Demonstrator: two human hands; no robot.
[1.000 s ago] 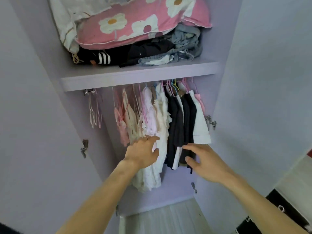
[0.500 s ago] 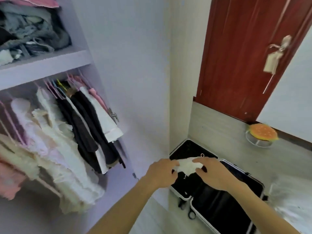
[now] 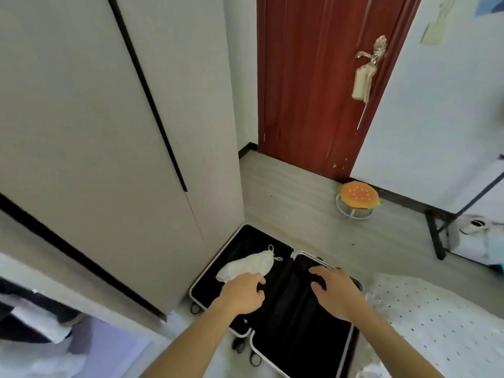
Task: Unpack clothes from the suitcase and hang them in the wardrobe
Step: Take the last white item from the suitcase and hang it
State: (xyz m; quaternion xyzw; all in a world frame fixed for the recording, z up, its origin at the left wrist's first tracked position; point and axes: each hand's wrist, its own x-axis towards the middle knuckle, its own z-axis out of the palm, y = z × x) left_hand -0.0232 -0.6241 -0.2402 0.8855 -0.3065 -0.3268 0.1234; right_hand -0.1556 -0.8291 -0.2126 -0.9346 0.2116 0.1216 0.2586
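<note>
Head camera: left hand (image 3: 241,294) and right hand (image 3: 334,291), loosely curled and empty, reach over suitcase (image 3: 300,336).

The open suitcase (image 3: 272,317) lies hemmed between the wardrobe door (image 3: 114,159) and the dotted bedding (image 3: 436,323), unobstructed above.

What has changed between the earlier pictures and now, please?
Both grips left the hanging clothes and moved down over the open black hard-shell suitcase. The left grip is at the near end of the crumpled white cloth garment; whether it holds it is unclear. The right grip, holding nothing, is above the right half. The garment stayed in the left half.
</note>
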